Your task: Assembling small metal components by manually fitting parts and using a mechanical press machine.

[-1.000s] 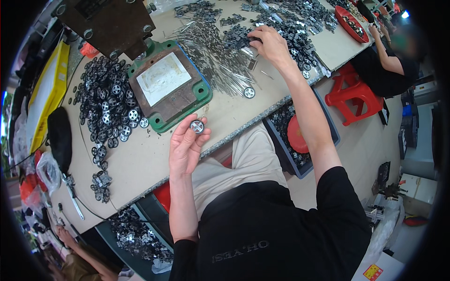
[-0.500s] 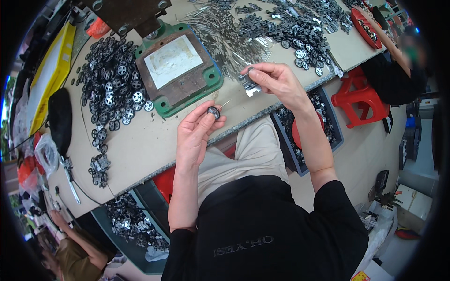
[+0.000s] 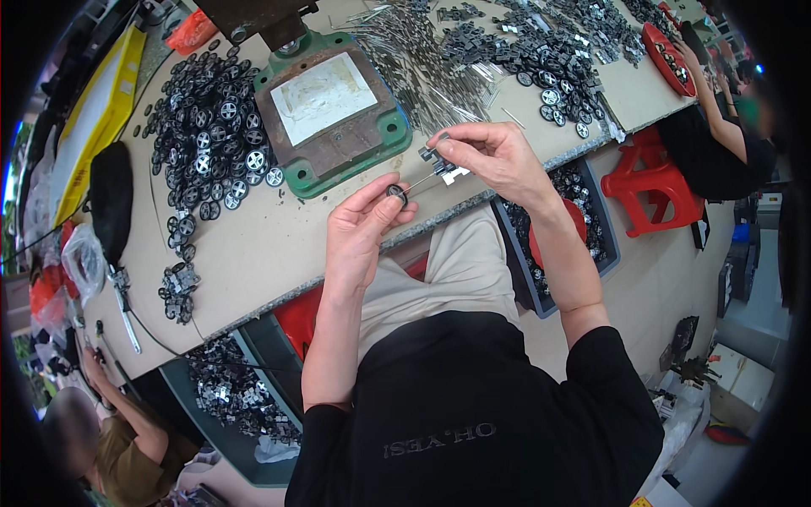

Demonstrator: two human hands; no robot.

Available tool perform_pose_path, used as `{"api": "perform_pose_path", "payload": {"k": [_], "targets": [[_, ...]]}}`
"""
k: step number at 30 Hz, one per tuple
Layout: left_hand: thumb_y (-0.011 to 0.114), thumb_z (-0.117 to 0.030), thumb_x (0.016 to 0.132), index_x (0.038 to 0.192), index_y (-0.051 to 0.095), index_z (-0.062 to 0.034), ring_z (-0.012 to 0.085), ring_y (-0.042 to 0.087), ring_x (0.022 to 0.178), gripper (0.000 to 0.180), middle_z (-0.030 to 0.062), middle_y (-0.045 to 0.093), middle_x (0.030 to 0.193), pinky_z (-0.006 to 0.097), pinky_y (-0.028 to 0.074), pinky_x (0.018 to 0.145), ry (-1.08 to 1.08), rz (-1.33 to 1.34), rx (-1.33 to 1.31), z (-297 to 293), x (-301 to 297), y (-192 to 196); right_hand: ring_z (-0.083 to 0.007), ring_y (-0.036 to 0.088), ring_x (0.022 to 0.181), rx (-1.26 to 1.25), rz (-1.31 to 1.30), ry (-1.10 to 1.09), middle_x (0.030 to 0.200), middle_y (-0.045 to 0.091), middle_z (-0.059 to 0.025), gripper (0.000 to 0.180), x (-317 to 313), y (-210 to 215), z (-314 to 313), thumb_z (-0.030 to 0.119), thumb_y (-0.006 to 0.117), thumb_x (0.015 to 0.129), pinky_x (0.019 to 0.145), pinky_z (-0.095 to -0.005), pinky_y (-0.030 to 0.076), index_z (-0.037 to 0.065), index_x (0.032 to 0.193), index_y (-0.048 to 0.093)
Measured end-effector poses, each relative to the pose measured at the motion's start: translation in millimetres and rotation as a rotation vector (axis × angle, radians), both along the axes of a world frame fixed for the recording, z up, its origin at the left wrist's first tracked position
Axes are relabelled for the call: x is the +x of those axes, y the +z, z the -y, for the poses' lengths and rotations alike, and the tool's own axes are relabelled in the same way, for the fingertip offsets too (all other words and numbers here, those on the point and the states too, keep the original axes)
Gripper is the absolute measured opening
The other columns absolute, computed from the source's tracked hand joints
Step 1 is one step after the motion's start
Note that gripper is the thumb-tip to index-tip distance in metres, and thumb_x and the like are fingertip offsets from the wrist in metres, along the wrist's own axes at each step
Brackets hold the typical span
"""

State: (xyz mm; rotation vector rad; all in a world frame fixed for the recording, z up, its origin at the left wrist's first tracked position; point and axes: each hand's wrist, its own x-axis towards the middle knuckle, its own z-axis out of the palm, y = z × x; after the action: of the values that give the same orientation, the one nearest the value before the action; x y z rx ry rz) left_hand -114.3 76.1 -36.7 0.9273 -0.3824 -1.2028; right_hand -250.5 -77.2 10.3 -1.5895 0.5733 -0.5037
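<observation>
Left hand (image 3: 353, 238): its thumb and fingers pinch the small wheel.
Small wheel (image 3: 396, 195): black, held at the tips of the left fingers, between thumb and first fingers, up above the edge of the counter (image 3: 253, 262).
Thin rod (image 3: 419, 183): sticks out of the wheel toward the right hand, and its far end is close to the dark part. I cannot tell if it goes in.
Right hand (image 3: 500, 165): its thumb and fingers pinch the dark part.
Dark part (image 3: 438, 163): a little black and silver piece, under the tips of the right fingers, poking out to the left and down. It is just beside the wheel, with the rod between them.
Shirt (image 3: 473, 406): black, with a row of dark letters that look upside down from here.
Wheel pile (image 3: 207, 139): lots of black wheels with silver middles, left of the green press base (image 3: 297, 175).
Rod pile (image 3: 414, 72): many thin metal rods, right of the press base.
</observation>
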Motion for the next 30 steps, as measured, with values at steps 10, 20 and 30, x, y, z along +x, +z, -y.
{"api": "perform_pose_path", "payload": {"k": [10,20,30], "targets": [[0.058,-0.002,0.084,0.114,0.053,0.0043,0.02,0.064,0.082,0.031,0.0136,0.062,0.099,0.028,0.053,0.076,0.033,-0.058,0.017,1,-3,-1,-0.006,0.055,0.077,-0.229,-0.09,-0.022,0.087,0.064,-0.0048,0.026,1,6,-15,0.008,0.061,0.084,0.067,-0.0201,0.046,-0.003,0.107,0.06],[0.058,-0.001,0.084,0.115,0.052,0.0057,0.0216,0.064,0.083,0.032,0.0145,0.062,0.1,0.029,0.053,0.076,0.24,0.191,-0.067,-3,-18,-1,-0.0097,0.056,0.089,0.141,0.206,-0.115,0.115,0.055,-0.0094,0.035,4,-16,-40,-0.001,0.06,0.08,0.073,-0.0215,0.046,-0.004,0.115,0.054],[0.059,-0.001,0.083,0.112,0.054,0.0066,0.0205,0.064,0.082,0.031,0.0148,0.063,0.098,0.028,0.053,0.075,0.05,-0.006,0.03,-8,-5,3,-0.0089,0.046,0.069,-0.359,-0.056,0.113,0.086,0.052,-0.0035,0.019,-11,-4,-23,0.006,0.065,0.077,0.061,-0.0215,0.038,-0.001,0.094,0.062]]}}
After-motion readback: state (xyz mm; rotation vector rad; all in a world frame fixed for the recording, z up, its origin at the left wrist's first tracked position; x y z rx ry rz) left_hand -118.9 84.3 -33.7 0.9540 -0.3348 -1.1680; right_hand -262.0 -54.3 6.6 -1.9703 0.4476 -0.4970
